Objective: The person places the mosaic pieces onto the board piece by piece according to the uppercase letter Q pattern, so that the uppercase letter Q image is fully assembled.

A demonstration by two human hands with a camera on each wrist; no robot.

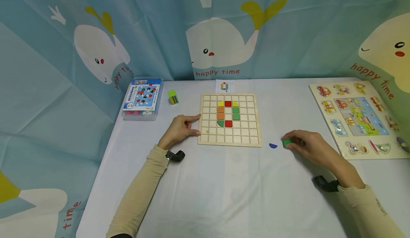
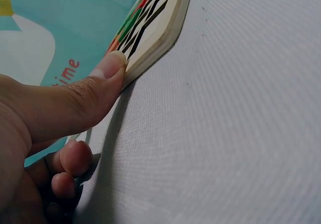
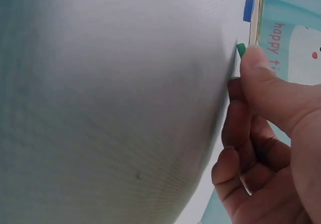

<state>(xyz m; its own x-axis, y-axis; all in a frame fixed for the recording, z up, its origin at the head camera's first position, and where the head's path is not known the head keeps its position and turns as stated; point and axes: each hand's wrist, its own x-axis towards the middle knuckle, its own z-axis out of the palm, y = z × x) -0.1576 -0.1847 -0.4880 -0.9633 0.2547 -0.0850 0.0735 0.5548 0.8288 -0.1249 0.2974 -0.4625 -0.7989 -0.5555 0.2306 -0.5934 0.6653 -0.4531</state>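
Note:
On the table lies a wooden grid board (image 1: 211, 138) with yellow, red, orange and green pieces set in a ring in its squares. My left hand (image 1: 179, 129) touches the board's left edge with thumb and index finger spread apart. In the left wrist view the thumb (image 2: 75, 101) presses near the board's corner; the index fingertip is hidden there. Right of the board, my right hand (image 1: 307, 143) pinches a small green block (image 1: 286, 143) between thumb and fingers, at or just above the table. A blue half-round piece (image 1: 273, 146) lies between that hand and the board.
Behind the board is a pattern card (image 1: 225, 86) with a coloured ring. Left of it stand a small green-topped block with coloured stripes (image 1: 173, 97) and a clear-sided box (image 1: 142, 99). A wooden picture puzzle (image 1: 330, 119) lies at the right. Whale-printed curtains (image 1: 160, 24) border the table.

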